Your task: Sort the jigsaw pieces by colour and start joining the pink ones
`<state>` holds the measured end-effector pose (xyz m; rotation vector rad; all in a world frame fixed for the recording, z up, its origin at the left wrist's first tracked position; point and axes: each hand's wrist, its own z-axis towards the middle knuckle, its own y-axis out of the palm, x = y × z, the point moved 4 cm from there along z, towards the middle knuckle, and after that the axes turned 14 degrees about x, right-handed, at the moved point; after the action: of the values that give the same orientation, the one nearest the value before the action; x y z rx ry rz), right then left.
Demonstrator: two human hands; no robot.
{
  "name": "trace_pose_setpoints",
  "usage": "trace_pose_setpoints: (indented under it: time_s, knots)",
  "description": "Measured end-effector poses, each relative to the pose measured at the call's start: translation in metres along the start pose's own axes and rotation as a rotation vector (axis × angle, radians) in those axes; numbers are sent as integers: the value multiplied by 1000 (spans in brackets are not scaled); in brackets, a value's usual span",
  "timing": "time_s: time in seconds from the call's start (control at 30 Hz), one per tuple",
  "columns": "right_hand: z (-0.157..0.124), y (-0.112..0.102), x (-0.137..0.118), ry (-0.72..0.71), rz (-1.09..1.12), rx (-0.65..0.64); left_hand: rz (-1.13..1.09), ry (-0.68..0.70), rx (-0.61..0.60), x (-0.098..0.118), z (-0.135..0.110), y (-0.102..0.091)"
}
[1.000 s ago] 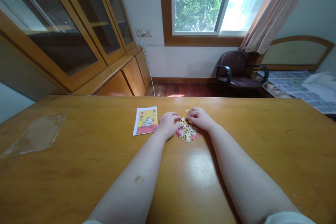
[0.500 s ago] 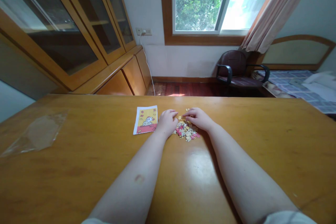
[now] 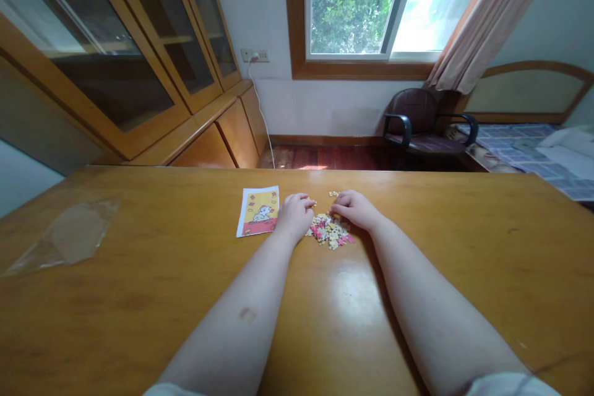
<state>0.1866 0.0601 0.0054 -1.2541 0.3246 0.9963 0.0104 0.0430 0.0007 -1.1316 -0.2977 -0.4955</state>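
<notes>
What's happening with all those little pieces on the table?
A person has both hands at a small heap of puzzle pieces on the wooden table. The left hand touches a yellow piece at the heap's far left edge; the right hand rests on its far side. A picture card lies beside the left hand.

Clear plastic bag [image 3: 65, 238], dark armchair [image 3: 420, 127]

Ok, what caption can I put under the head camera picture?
Left hand and right hand at a heap of puzzle pieces, picture card beside, on a wooden table.
</notes>
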Motion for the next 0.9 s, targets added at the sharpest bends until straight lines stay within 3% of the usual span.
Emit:
trace_pose_setpoints:
  time_s: [0.2,0.47,0.73,0.9]
  knots:
    - [2,-2,7,31,-169,76,-53,11,22,3,0,-4]
    - [3,-7,10,65,-269,174,-94,91,-55,9,-1,-2]
    - [2,-4,2,-34,-172,143,-60,106,-85,8,-3,2]
    - [1,0,-2,-49,-184,91,-62,85,-34,7,-2,0]
